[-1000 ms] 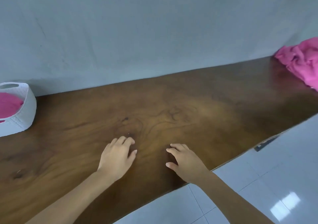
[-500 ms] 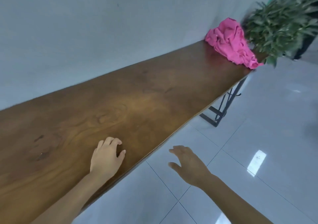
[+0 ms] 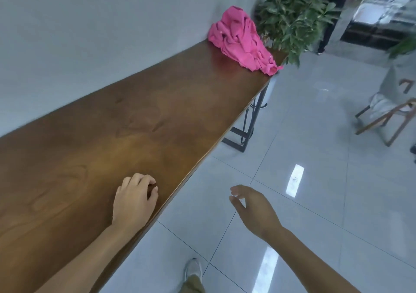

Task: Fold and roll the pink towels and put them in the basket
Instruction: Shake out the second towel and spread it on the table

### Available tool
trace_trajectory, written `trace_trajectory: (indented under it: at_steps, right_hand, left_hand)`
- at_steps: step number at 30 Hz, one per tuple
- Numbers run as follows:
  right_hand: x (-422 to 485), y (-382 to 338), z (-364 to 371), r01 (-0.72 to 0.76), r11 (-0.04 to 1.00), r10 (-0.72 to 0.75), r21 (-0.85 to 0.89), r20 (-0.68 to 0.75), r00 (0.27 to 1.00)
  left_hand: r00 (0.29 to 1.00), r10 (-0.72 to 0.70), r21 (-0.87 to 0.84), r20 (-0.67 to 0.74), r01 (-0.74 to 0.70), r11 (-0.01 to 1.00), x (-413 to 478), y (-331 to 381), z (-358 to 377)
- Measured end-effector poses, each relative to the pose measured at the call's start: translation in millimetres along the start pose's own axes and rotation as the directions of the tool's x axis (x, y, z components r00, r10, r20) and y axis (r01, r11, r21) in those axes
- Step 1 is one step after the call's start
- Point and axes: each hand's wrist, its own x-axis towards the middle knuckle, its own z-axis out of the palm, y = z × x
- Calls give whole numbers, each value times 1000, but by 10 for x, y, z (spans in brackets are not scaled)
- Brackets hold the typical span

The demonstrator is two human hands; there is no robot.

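A crumpled heap of pink towels (image 3: 242, 39) lies at the far right end of the long brown wooden table (image 3: 135, 121), against the wall. My left hand (image 3: 135, 199) rests palm down on the table near its front edge, fingers curled, holding nothing. My right hand (image 3: 253, 209) hangs in the air over the tiled floor, off the table, fingers loosely apart and empty. Both hands are far from the towels. The basket is out of view.
A leafy potted plant (image 3: 292, 11) stands just past the table's right end. A wooden chair (image 3: 387, 121) is on the tiled floor at the right. A person (image 3: 335, 11) stands in the background. My shoe (image 3: 193, 270) shows below.
The view has swung right: the basket left the frame and the pink towels came nearer. My right hand left the table and now hovers over the floor. My left hand slid along the table.
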Motion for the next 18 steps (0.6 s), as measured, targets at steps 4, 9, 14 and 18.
trace_trajectory:
  at_steps: [4,9,14,18]
  right_hand:
    - [381,100,-188,-49,999,49,-23,-27,998]
    - [908,226,-408,-113,993,111,-42,-62,992]
    - [1330,374,-607,-160,986,153,-56,-106,982]
    - [1543,504,-745,-194,980,188,-34,-132,973]
  left_hand:
    - [998,60,-76,-1,-60,995,548,245,216]
    - [988,153,-121,11,-151,981,1294,512,505]
    - [974,224,-128,18,-220,967,1976,803,787]
    - [961,274,-107,46,-268,957,2438,1014,1011]
